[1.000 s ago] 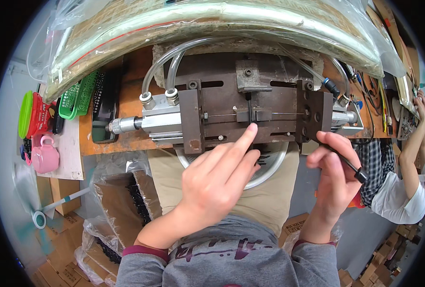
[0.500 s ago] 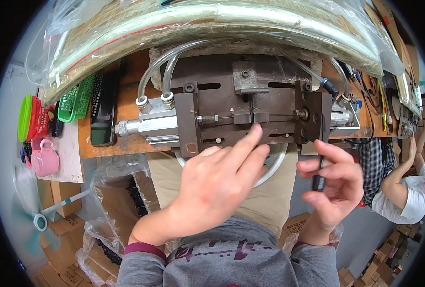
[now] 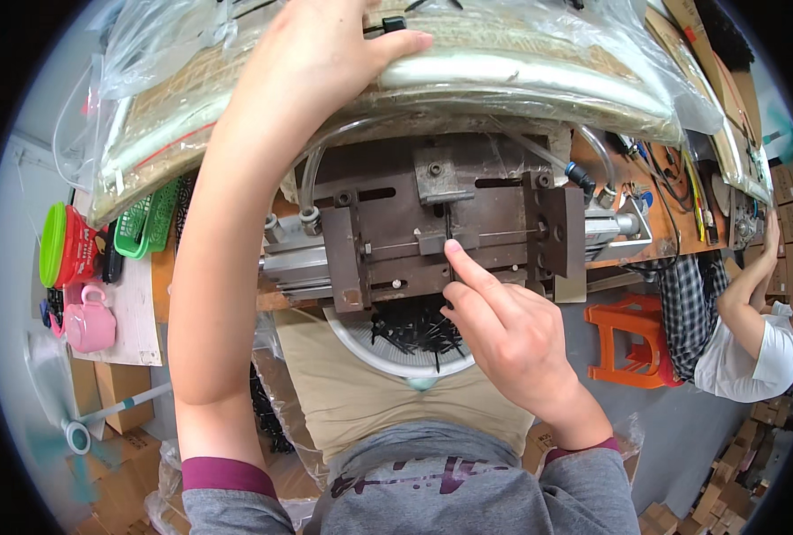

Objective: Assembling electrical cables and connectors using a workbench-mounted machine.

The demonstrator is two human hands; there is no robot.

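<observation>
My right hand [image 3: 512,343] is at the brown metal clamping fixture [image 3: 387,214]. Its index fingertip presses on a thin black plastic strip [image 3: 448,223] standing between two small metal jaws [image 3: 432,242]. The other fingers curl around the strip's near end, mostly hiding it. My left arm stretches far forward, with the left hand [image 3: 325,45] over the plastic-covered tray [image 3: 539,76] above the fixture. Its thumb sticks out beside a small black piece [image 3: 394,24]; the other fingers are partly cut off by the upper edge.
A white basket [image 3: 352,348] of thin black pieces sits on my lap below the fixture. Air cylinders [image 3: 294,267] and clear hoses flank it. Green baskets [image 3: 147,223] and a pink cup [image 3: 89,321] stand left. A person [image 3: 753,348] sits right, near an orange stool [image 3: 624,330].
My left hand has gone from the jaws up to the tray. My right hand has moved left to the jaws with the black piece. The lap basket now shows more.
</observation>
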